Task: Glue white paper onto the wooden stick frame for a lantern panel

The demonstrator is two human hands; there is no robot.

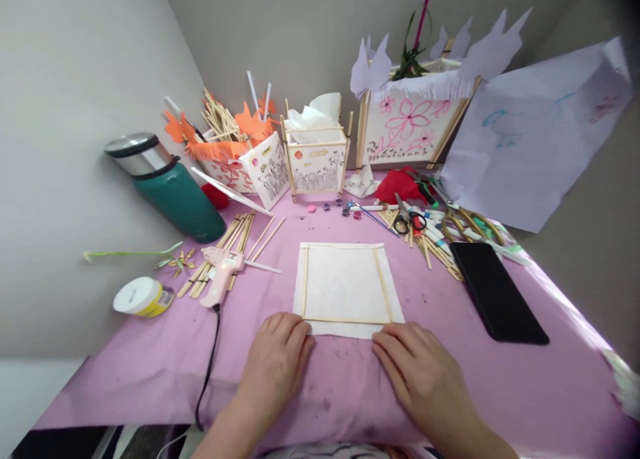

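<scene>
A white sheet [345, 285] lies flat before me, and I cannot tell if it is paper or cloth. Thin wooden sticks [345, 321] run along its left, right and near sides, and its far edge looks folded over. My left hand [281, 349] is closed at the near left corner, its fingertips on the sheet's edge. At the near right corner, my right hand [413, 355] grips the edge in the same way, fingers together. Both thumbs are mostly hidden.
Left stand a pink glue gun [223, 272] with a black cord, loose sticks [240, 235], a white-lidded jar [143, 297] and a green bottle [175, 192]. A phone [497, 292], scissors [409, 220] and markers lie right. Decorated boxes [320, 165] line the back.
</scene>
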